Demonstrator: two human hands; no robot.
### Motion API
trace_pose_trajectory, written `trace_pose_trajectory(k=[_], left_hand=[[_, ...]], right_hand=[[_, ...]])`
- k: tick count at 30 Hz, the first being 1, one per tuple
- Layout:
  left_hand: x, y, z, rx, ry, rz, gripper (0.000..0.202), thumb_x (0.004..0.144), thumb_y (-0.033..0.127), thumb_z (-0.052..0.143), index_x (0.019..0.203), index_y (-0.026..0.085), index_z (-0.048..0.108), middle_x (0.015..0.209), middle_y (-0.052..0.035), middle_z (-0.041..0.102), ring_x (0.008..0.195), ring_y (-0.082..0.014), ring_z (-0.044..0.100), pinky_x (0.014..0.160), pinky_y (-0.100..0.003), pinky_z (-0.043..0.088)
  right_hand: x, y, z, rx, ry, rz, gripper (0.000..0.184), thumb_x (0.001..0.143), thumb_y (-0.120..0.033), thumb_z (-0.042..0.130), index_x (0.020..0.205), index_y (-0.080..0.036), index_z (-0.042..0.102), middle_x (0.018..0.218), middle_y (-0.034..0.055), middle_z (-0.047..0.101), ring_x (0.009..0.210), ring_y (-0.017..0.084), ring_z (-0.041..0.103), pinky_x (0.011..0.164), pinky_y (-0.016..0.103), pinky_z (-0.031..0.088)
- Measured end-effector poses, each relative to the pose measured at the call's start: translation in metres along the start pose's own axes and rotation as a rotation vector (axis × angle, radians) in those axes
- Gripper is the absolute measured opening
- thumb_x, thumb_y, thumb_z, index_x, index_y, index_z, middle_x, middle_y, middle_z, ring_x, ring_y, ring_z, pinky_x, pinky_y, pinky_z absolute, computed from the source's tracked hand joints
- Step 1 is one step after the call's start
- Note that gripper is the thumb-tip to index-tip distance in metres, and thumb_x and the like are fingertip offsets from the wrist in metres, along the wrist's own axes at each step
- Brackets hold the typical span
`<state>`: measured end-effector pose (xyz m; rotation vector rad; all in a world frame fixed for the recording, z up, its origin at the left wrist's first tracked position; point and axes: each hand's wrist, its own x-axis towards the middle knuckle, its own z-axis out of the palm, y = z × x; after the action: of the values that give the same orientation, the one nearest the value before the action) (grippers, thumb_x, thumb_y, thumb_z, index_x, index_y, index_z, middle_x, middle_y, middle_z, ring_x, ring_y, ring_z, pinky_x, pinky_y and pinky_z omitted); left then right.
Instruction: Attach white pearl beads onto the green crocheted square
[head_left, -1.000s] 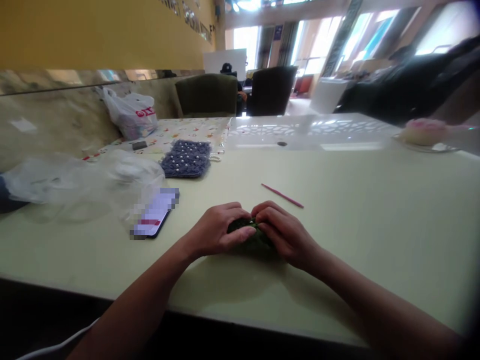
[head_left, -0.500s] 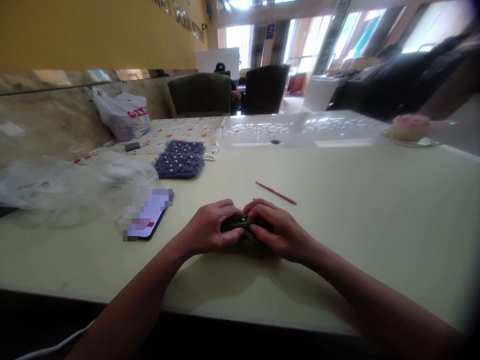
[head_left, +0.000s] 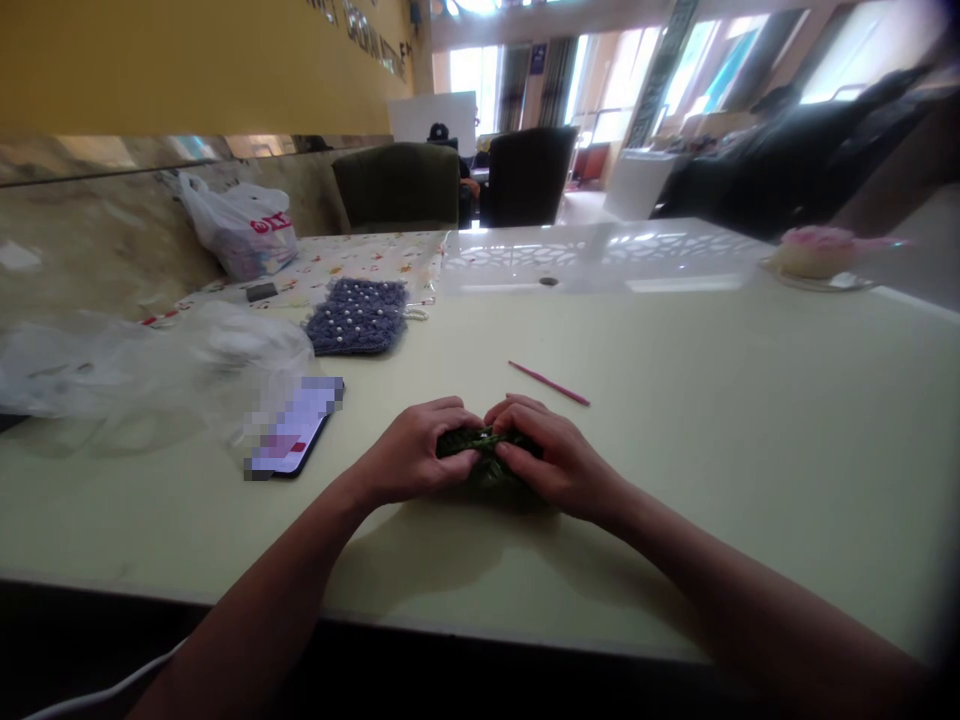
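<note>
My left hand and my right hand meet at the middle of the pale table, both shut on a dark green knitted or crocheted piece. Most of that piece is hidden by my fingers. A slim pink crochet hook lies on the table just beyond my right hand, not touching it. Left of my left hand lies a smartphone with its screen pixelated.
Farther left lie a clear plastic bag and a purple beaded crochet panel on a patterned cloth. A white carrier bag stands behind them. A pink-topped object on a dish sits far right. Armchairs and seated people are beyond the table.
My hands stay closed on the green piece, with the fingers shifting slightly. The whole scene sits a little higher and farther left in the view, as the head camera has moved slightly.
</note>
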<state>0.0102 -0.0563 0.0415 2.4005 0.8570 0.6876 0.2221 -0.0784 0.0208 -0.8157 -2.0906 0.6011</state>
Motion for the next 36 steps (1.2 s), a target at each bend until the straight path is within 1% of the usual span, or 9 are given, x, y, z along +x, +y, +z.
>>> trace_pose_trajectory(k=[12,14,16,19,21,24,26,28,36], left_hand=[[0.0,-0.001,0.0,-0.045,-0.029,-0.023,0.025,0.081,0.015,0.061,0.105,0.014,0.068,0.088,-0.0019,0.062,0.08,-0.0123,0.058,0.073,-0.023,0.044],[0.0,-0.001,-0.001,-0.032,-0.027,-0.039,0.024,0.082,0.017,0.061,0.105,0.015,0.068,0.089,-0.0022,0.062,0.08,-0.0128,0.058,0.073,-0.024,0.044],[0.001,0.0,-0.001,-0.015,-0.007,-0.054,0.024,0.082,0.02,0.063,0.105,0.016,0.066,0.092,-0.0029,0.063,0.082,-0.0136,0.058,0.075,-0.025,0.044],[0.002,0.0,-0.001,0.005,0.016,-0.066,0.021,0.081,0.025,0.066,0.1,0.015,0.065,0.092,-0.0028,0.063,0.082,-0.014,0.058,0.074,-0.026,0.043],[0.003,0.001,0.0,0.028,0.029,-0.066,0.017,0.081,0.025,0.067,0.094,0.015,0.064,0.087,-0.0017,0.062,0.078,-0.0131,0.056,0.071,-0.026,0.042],[0.002,0.001,0.002,0.053,0.076,-0.058,0.011,0.08,0.019,0.064,0.09,0.015,0.063,0.084,-0.0008,0.059,0.076,-0.0122,0.054,0.07,-0.025,0.041],[0.002,0.001,0.004,0.059,0.095,-0.054,0.011,0.079,0.015,0.063,0.09,0.015,0.063,0.084,-0.0008,0.059,0.076,-0.0122,0.054,0.07,-0.025,0.041],[0.001,0.001,0.004,0.064,0.093,-0.044,0.013,0.078,0.013,0.062,0.09,0.015,0.063,0.085,-0.001,0.059,0.077,-0.0124,0.054,0.071,-0.025,0.042],[0.001,0.001,0.002,0.055,0.096,-0.036,0.014,0.078,0.011,0.06,0.091,0.014,0.066,0.083,-0.0008,0.057,0.075,-0.0111,0.054,0.07,-0.023,0.041]], right_hand=[[0.0,0.003,0.001,0.034,0.01,0.017,0.01,0.084,-0.009,0.052,0.086,-0.019,0.052,0.09,0.0053,0.059,0.085,0.017,0.055,0.077,0.034,0.046],[-0.001,0.003,0.002,0.0,0.033,-0.024,0.009,0.084,-0.01,0.052,0.085,-0.019,0.051,0.093,0.0063,0.06,0.087,0.018,0.056,0.079,0.036,0.047],[-0.002,0.003,0.003,-0.09,0.077,-0.105,0.008,0.084,-0.01,0.052,0.086,-0.019,0.052,0.098,0.0079,0.06,0.091,0.019,0.056,0.085,0.04,0.047],[-0.003,0.003,0.006,-0.247,0.145,-0.223,0.009,0.085,-0.01,0.054,0.089,-0.018,0.054,0.101,0.009,0.059,0.094,0.02,0.056,0.097,0.048,0.043],[-0.004,0.003,0.008,-0.316,0.196,-0.257,0.01,0.085,-0.01,0.054,0.091,-0.018,0.055,0.102,0.0094,0.059,0.094,0.02,0.056,0.1,0.05,0.04],[-0.004,0.002,0.012,-0.411,0.261,-0.299,0.011,0.084,-0.009,0.055,0.089,-0.018,0.056,0.095,0.0084,0.059,0.089,0.02,0.054,0.096,0.048,0.044],[-0.004,0.001,0.013,-0.453,0.266,-0.325,0.01,0.085,-0.009,0.055,0.088,-0.019,0.055,0.087,0.0067,0.058,0.083,0.02,0.052,0.091,0.045,0.046],[-0.004,0.002,0.014,-0.463,0.247,-0.325,0.009,0.085,-0.01,0.054,0.087,-0.019,0.054,0.083,0.0057,0.058,0.08,0.019,0.051,0.089,0.045,0.046],[-0.004,0.007,0.012,-0.387,0.199,-0.237,0.008,0.088,-0.011,0.052,0.089,-0.019,0.052,0.083,0.0045,0.058,0.081,0.018,0.052,0.1,0.048,0.04]])
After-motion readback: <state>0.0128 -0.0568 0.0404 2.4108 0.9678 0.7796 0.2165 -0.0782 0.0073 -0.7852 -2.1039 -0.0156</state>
